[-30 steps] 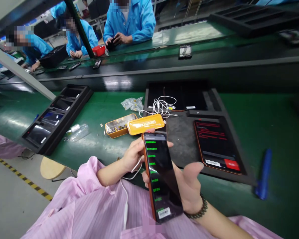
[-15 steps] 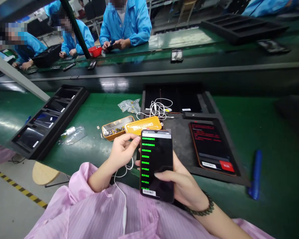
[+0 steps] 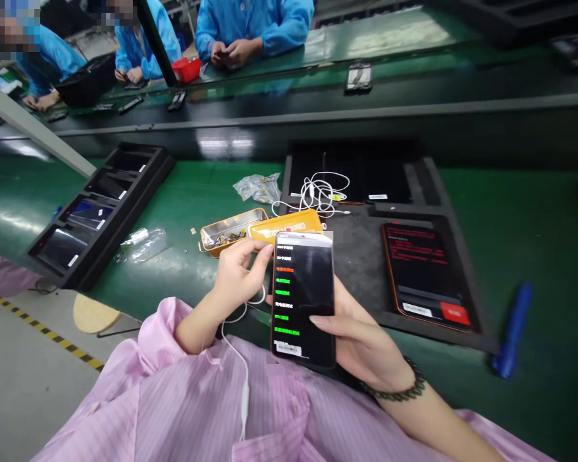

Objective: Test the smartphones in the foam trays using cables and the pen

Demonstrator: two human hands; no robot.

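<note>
My right hand point(image 3: 361, 350) grips a black phone point(image 3: 302, 298) with an orange edge, thumb lying across the lower screen, which shows green and white text lines. My left hand point(image 3: 241, 273) pinches the end of a white earphone cable point(image 3: 243, 372) right beside the phone's upper left edge; the cable runs down over my pink sleeve. Just beyond the hands lie an open orange tin point(image 3: 228, 231) with small parts and its orange lid point(image 3: 286, 224).
A black tray point(image 3: 455, 234) holds a second phone point(image 3: 426, 276) with a red screen and a coil of white earphones point(image 3: 320, 192). Another tray of phones point(image 3: 96, 215) stands left. A blue pen point(image 3: 513, 330) lies right. Plastic bags point(image 3: 144, 244) lie about. People in blue coats work across the belt.
The phone went from tilted away to upright and facing me, and its screen list changed. My right thumb moved onto the screen. My left hand stays pinched on the cable at the phone's top.
</note>
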